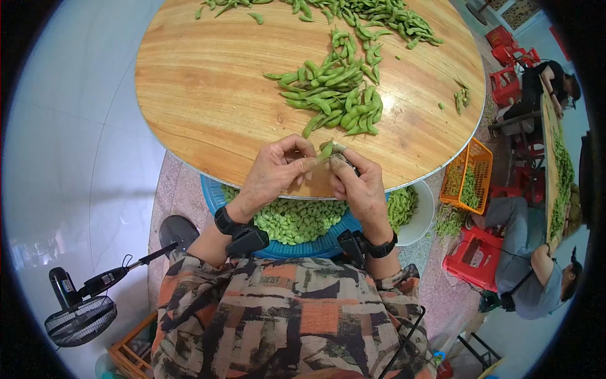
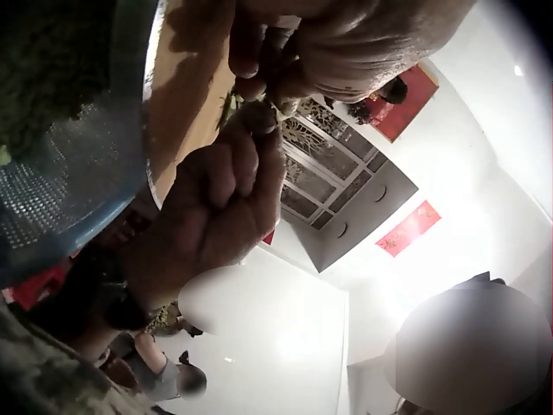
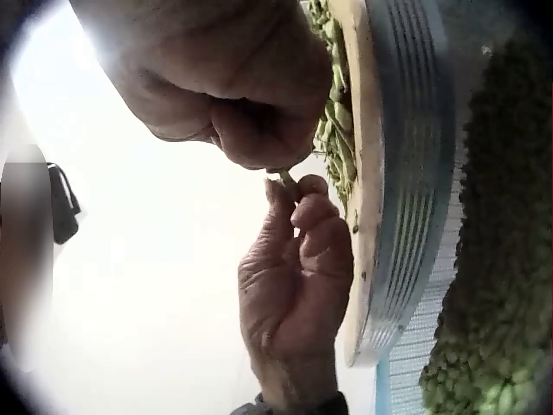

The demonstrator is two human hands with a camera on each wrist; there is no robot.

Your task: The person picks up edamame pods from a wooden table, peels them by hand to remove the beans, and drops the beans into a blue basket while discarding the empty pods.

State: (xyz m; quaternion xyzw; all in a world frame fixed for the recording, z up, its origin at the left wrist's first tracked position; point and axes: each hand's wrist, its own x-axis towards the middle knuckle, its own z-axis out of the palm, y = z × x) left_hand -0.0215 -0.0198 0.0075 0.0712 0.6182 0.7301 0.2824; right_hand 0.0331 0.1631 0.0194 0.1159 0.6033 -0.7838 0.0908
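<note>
A green edamame pod (image 1: 326, 151) is held between both hands over the near edge of the round wooden table (image 1: 202, 120). My left hand (image 1: 275, 172) pinches one end between thumb and forefinger. My right hand (image 1: 358, 186) pinches the other end, thumb on top. In the right wrist view, a bit of the pod (image 3: 288, 181) shows between the fingertips of the two hands. Just beyond the hands lies a heap of unshelled pods (image 1: 341, 95). Below the table edge, a blue basket (image 1: 211, 196) holds many shelled green beans (image 1: 293, 222).
More pods (image 1: 404, 22) lie along the table's far side. A white bucket (image 1: 426, 218) with pods or husks stands right of the basket. Farther right are an orange crate (image 1: 483, 167), red stools (image 1: 470, 259) and two people at another table. A fan (image 1: 81, 319) stands at left.
</note>
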